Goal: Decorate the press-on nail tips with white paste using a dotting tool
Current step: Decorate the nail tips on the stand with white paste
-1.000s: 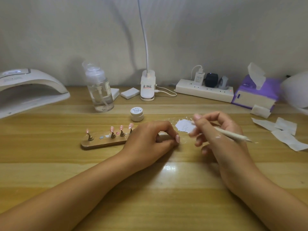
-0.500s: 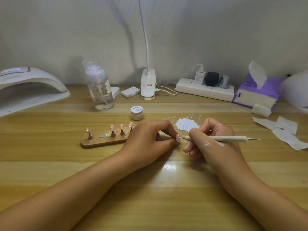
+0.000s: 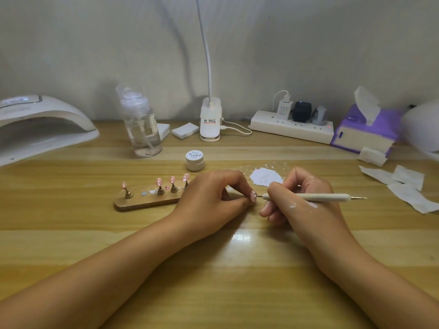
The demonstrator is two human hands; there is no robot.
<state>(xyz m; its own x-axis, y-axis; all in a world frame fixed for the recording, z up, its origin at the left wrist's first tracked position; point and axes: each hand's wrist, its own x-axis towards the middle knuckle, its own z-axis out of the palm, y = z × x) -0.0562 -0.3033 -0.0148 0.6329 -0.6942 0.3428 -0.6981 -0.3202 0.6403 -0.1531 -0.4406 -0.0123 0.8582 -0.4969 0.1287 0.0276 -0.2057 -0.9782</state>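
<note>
My left hand (image 3: 211, 198) pinches a pink nail tip (image 3: 253, 195) on its small stand, just above the table. My right hand (image 3: 301, 200) grips a cream dotting tool (image 3: 316, 197) lying almost level, its left point touching the pink tip. White paste (image 3: 266, 178) is smeared on the table just behind both hands. A gold holder bar (image 3: 142, 203) at the left carries several more pink tips (image 3: 159, 181) on pegs. A small white paste jar (image 3: 195, 160) stands behind it, lid on.
A nail lamp (image 3: 40, 124) sits far left and a clear pump bottle (image 3: 140, 124) beside it. A clip lamp (image 3: 210, 119), power strip (image 3: 289, 127) and purple tissue box (image 3: 365, 129) line the back. Paper wipes (image 3: 403, 184) lie at the right.
My right hand has come down from the paste smear and turned the dotting tool level, bringing its point to the tip held by my left hand. The left hand barely moved.
</note>
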